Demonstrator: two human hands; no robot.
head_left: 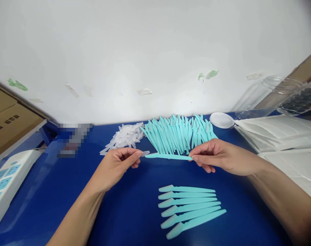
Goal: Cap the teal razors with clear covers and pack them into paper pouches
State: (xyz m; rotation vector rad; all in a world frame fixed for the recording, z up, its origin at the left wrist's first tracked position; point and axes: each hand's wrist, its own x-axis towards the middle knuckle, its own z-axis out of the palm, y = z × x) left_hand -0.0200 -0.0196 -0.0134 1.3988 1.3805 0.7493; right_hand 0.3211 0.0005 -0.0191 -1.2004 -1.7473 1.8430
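On the blue table (135, 205), a clear cap (145, 153) pinched by the left hand (118, 164) is met with a teal razor (168, 156) gripped by the right hand (219, 155); a skewed approach could jam it.

Two bare forearms, no sleeves in view; left hand (118, 163) and right hand (220, 158) without gloves, rings or watch; nails short, unpainted.

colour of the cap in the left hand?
Clear, frosted white cap in the left hand, at the teal razor tip. Head view.
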